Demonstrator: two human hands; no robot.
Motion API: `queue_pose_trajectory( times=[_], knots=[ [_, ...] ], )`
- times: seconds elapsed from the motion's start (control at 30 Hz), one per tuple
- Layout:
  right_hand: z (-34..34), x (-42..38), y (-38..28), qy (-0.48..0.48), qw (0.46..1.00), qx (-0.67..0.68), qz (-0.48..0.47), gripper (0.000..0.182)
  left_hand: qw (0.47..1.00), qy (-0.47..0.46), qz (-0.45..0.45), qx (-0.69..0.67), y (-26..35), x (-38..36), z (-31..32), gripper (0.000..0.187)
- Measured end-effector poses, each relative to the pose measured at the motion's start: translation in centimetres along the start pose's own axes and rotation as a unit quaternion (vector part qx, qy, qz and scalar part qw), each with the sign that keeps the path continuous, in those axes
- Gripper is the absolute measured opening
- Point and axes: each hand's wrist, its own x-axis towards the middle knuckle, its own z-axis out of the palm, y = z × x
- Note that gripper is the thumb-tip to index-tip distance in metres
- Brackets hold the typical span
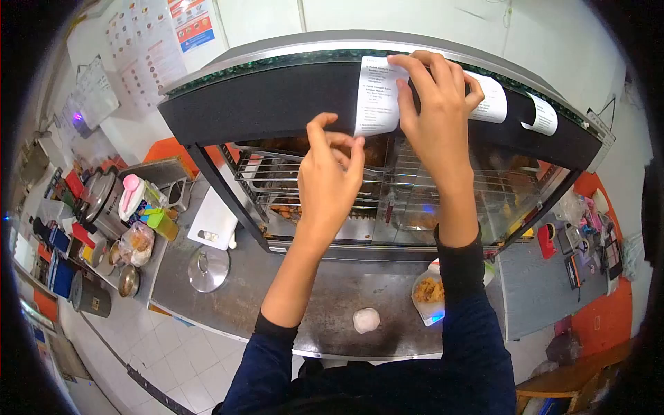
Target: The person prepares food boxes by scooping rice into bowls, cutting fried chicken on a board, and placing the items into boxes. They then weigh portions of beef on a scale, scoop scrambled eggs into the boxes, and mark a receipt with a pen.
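A printed paper slip (377,97) hangs over the black top panel of a glass-fronted food warmer (256,104). My right hand (439,97) is at its upper right, with the index fingertip on its top edge and the thumb by its right side. Below, the curled fingers and thumb of my left hand (328,169) close at the slip's lower left corner. To the right of my right hand hang a second printed slip (490,100) and a shorter, curled slip (544,114). My right hand partly covers the second slip.
Wire racks (304,176) with food fill the warmer. On the metal counter (297,297) are a pot lid (208,268), a white cutting board (213,218), a small white bundle (366,320) and food on wrapping (429,290). A rice cooker (104,200) stands left.
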Motion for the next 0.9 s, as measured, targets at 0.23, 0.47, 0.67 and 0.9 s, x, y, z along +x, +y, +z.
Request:
queue_pose_trajectory(
  times=[0.23, 0.47, 0.67, 0.9],
  knots=[
    [-0.8, 0.4, -2.0, -0.013, 1.000, -0.003, 0.021, 0.030, 0.958, -0.229, 0.087, 0.150, -4.6, -13.4, -10.4, 0.045],
    [-2.5, -4.7, -21.5, 0.215, 0.943, 0.196, 0.162, 0.032, 0.825, -0.375, -0.323, 0.272, -14.4, -38.5, -32.2, 0.046],
    [1.9, -18.2, -48.9, -0.381, 0.769, 0.512, -0.021, 0.035, 0.853, -0.121, -0.410, 0.300, -15.3, -47.2, -49.7, 0.043],
    [8.1, -29.6, -61.3, -0.775, 0.458, 0.410, -0.148, 0.045, 0.795, -0.048, -0.585, 0.156, -28.9, -55.7, -66.6, 0.037]
  ],
)
